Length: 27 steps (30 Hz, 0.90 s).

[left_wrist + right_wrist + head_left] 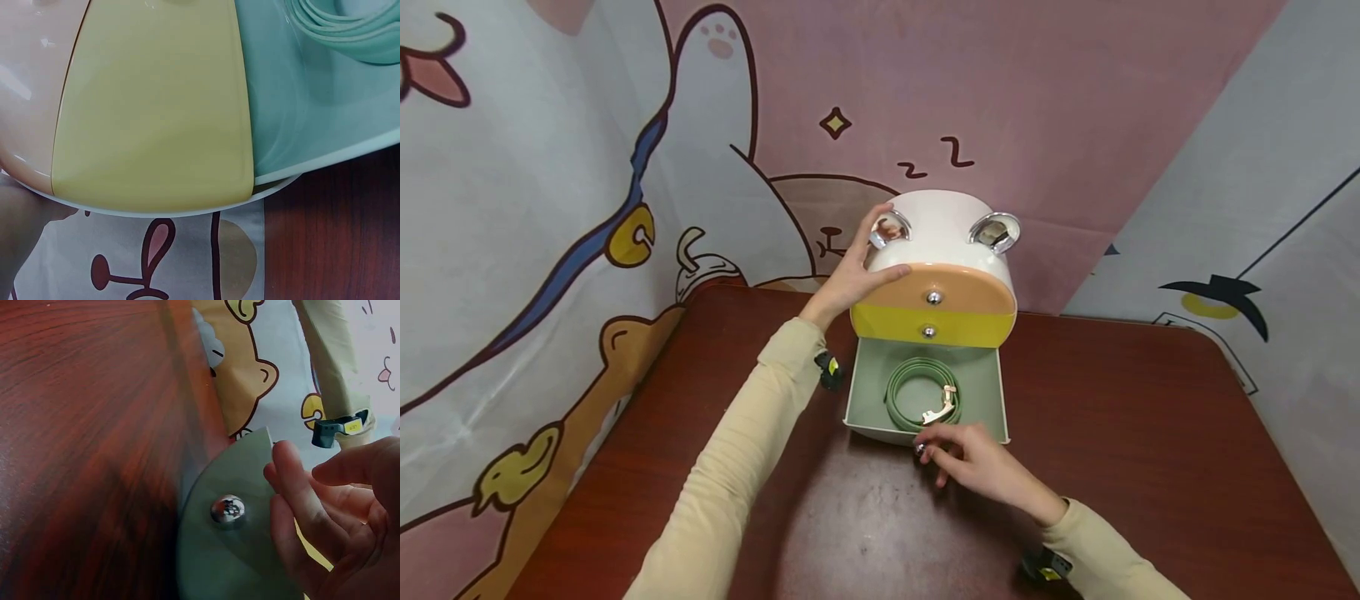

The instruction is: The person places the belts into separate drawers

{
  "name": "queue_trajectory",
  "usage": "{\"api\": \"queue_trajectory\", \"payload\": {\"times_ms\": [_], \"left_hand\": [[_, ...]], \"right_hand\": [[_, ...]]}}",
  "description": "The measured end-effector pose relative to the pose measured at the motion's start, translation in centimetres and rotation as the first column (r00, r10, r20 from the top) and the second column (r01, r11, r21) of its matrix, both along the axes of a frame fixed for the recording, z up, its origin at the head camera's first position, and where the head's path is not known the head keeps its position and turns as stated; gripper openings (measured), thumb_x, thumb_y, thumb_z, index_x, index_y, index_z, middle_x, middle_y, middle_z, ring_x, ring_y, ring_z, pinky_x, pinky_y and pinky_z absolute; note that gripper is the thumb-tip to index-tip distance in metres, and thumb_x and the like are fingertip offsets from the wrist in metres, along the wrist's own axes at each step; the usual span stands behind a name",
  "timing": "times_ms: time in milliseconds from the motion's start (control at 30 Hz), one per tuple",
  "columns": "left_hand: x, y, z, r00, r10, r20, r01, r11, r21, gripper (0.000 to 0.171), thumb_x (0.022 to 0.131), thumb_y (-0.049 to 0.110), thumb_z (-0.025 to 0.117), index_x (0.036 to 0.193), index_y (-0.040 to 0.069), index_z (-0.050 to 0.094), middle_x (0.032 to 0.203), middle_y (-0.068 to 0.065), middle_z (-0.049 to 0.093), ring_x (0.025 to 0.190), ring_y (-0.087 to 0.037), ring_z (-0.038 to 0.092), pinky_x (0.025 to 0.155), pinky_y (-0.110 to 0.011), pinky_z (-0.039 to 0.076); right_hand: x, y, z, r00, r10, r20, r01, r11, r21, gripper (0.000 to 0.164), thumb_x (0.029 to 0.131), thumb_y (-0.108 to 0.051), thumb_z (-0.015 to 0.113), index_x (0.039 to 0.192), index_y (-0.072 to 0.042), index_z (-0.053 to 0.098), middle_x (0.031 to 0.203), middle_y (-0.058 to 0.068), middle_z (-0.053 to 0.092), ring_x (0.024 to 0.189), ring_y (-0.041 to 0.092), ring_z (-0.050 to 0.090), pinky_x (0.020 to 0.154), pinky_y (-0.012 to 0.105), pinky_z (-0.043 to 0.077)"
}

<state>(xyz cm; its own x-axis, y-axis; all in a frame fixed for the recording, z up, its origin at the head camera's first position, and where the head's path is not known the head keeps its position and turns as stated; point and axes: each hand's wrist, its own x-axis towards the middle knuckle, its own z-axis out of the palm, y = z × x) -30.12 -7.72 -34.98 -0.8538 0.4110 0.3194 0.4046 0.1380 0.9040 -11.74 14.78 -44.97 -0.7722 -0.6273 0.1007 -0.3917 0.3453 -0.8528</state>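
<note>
A white drawer cabinet [940, 221] with two shiny ears stands against the back wall. Its orange top drawer [962, 287] and yellow middle drawer [970, 325] are closed, while the green bottom drawer [865, 400] is pulled out. Inside lies a coiled green belt [895, 392] with a gold-coloured buckle [936, 412]. My left hand [857, 271] holds the cabinet's upper left side, thumb at the front rim and fingers by the left ear. At the bottom drawer's front, my right hand [337, 519] is beside the silver knob [228, 511], fingers loosely bent and apart from it.
The brown table [1120, 417] extends on both sides of the cabinet. Behind it hangs a cartoon-printed cloth wall [1037, 108], which also rises along the left and right. Dark wrist devices show on the left [829, 369] and right [1048, 565] sleeves.
</note>
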Motion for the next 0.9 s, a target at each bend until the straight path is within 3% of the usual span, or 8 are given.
{"api": "queue_trajectory", "payload": {"times_ms": [233, 367, 533, 633, 733, 900], "left_hand": [[-0.6, 0.1, -1.0, 1.0, 0.015, -0.014, -0.015, 1.0, -0.011, 0.089, 0.087, 0.017, 0.073, 0.151, 0.041, 0.016, 0.159, 0.008, 0.009, 0.145, -0.021, 0.012, 0.113, -0.046, 0.016], [-0.6, 0.1, -0.9, 1.0, 0.014, -0.01, -0.014, 1.0, -0.014, 0.089, 0.087, 0.016, 0.073, 0.152, 0.038, 0.016, 0.159, 0.004, 0.009, 0.145, -0.024, 0.012, 0.113, -0.047, 0.015], [-0.7, 0.1, -0.7, 1.0, 0.002, -0.004, -0.002, 1.0, -0.019, 0.09, 0.087, 0.011, 0.072, 0.154, 0.028, 0.014, 0.16, -0.005, 0.007, 0.145, -0.028, 0.011, 0.113, -0.051, 0.013], [-0.7, 0.1, -0.5, 1.0, 0.007, 0.002, -0.007, 1.0, -0.021, 0.09, 0.087, 0.011, 0.072, 0.154, 0.028, 0.014, 0.16, -0.004, 0.007, 0.145, -0.026, 0.011, 0.113, -0.05, 0.013], [-0.6, 0.0, -0.5, 1.0, 0.019, -0.002, -0.019, 1.0, -0.024, 0.089, 0.088, 0.014, 0.072, 0.153, 0.035, 0.015, 0.16, 0.002, 0.007, 0.145, -0.024, 0.012, 0.113, -0.047, 0.014], [-0.3, -0.1, -0.7, 0.999, 0.03, -0.027, -0.03, 0.999, -0.027, 0.088, 0.088, 0.019, 0.073, 0.151, 0.043, 0.016, 0.159, 0.008, 0.01, 0.145, -0.024, 0.013, 0.113, -0.046, 0.016]], "right_hand": [[0.4, -0.2, -1.2, 1.0, 0.003, -0.009, -0.003, 0.999, 0.036, 0.02, 0.093, 0.003, 0.056, 0.111, -0.001, 0.065, 0.086, 0.009, 0.069, 0.052, 0.011, 0.063, 0.043, 0.023, 0.047], [0.6, -0.3, -2.0, 0.999, -0.017, -0.047, 0.019, 0.998, 0.058, 0.024, 0.092, 0.005, 0.056, 0.114, 0.001, 0.063, 0.083, 0.008, 0.069, 0.049, 0.012, 0.061, 0.042, 0.022, 0.046], [0.8, -0.2, -3.1, 0.987, -0.061, -0.151, 0.077, 0.991, 0.107, 0.031, 0.089, 0.004, 0.06, 0.119, -0.005, 0.064, 0.086, 0.006, 0.07, 0.045, 0.004, 0.058, 0.041, 0.017, 0.043], [0.8, -0.2, -3.7, 0.971, -0.087, -0.223, 0.116, 0.986, 0.12, 0.035, 0.087, 0.002, 0.063, 0.12, -0.011, 0.065, 0.086, 0.003, 0.07, 0.044, -0.005, 0.053, 0.04, 0.015, 0.041], [0.6, -0.2, -4.4, 0.946, -0.113, -0.305, 0.154, 0.982, 0.112, 0.038, 0.084, 0.001, 0.068, 0.118, -0.015, 0.067, 0.087, 0.0, 0.071, 0.045, -0.011, 0.049, 0.041, 0.013, 0.04], [0.4, -0.4, -5.5, 0.905, -0.17, -0.391, 0.207, 0.977, 0.055, 0.034, 0.081, -0.002, 0.075, 0.112, -0.016, 0.072, 0.085, -0.003, 0.072, 0.049, -0.012, 0.05, 0.043, 0.011, 0.039]]}}
